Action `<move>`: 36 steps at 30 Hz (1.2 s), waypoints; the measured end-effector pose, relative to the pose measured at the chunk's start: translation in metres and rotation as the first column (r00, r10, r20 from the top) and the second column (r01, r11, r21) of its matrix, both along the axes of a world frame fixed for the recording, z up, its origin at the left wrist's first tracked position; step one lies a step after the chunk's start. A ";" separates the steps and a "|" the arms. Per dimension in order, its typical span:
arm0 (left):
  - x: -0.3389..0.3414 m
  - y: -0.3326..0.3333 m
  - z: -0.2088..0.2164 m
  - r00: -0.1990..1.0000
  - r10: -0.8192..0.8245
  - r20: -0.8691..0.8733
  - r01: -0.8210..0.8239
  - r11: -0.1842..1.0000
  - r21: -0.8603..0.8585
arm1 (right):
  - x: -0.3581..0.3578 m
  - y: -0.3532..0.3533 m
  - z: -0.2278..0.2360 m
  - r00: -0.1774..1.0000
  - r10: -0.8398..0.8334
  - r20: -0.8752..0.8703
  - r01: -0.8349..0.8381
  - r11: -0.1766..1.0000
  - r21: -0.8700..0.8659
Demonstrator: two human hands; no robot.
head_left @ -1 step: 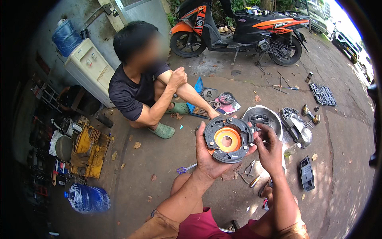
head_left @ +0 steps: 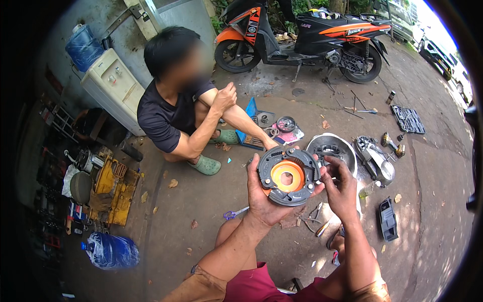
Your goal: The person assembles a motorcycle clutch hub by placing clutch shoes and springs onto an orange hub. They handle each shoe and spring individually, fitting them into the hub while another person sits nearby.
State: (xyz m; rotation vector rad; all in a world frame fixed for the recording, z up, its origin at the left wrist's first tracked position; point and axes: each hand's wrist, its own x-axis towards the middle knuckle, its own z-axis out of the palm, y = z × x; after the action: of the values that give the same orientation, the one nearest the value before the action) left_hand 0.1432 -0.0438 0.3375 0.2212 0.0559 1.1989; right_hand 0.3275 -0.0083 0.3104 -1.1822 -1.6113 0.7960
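Observation:
A scooter clutch (head_left: 298,183), round and black with several curved shoes, small springs and an orange plate around its centre hole, rests face up in my left hand (head_left: 262,204). The thumb lies against its left edge, and fingertips show past the right edge. Beside that right edge is my right hand (head_left: 343,189), its fingers curled and the thumb close to the index finger at the rim. Whatever that pinch holds, if anything, is too small to make out. Beyond the clutch, a silver metal basin (head_left: 350,146) with dark parts in it is partly hidden.
A person (head_left: 171,116) squats at the left, one forearm reaching behind the clutch. Around lie a blue toolbox (head_left: 250,141), a scooter engine cover (head_left: 375,161), a black tray (head_left: 388,219), purple-handled scissors (head_left: 231,214) and pliers (head_left: 316,214). An orange-black scooter (head_left: 307,43) stands behind.

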 end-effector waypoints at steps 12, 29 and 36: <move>-0.002 0.008 0.001 1.000 -0.005 0.015 0.005 1.000 -0.008 | -0.003 0.007 0.002 1.000 -0.008 0.002 0.008 1.000 0.016; -0.002 0.006 -0.003 0.999 0.007 -0.043 -0.007 1.000 0.002 | 0.000 0.007 -0.002 1.000 0.012 0.029 -0.013 0.999 0.043; -0.003 0.006 -0.005 0.997 0.015 -0.074 -0.014 1.000 0.002 | 0.002 0.009 -0.006 0.999 0.009 0.049 -0.010 1.000 0.020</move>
State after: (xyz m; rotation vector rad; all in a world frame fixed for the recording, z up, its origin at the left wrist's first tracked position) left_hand 0.1406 -0.0381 0.3324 0.2663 0.1214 1.2051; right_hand 0.3298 0.0005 0.3039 -1.1881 -1.6626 0.7607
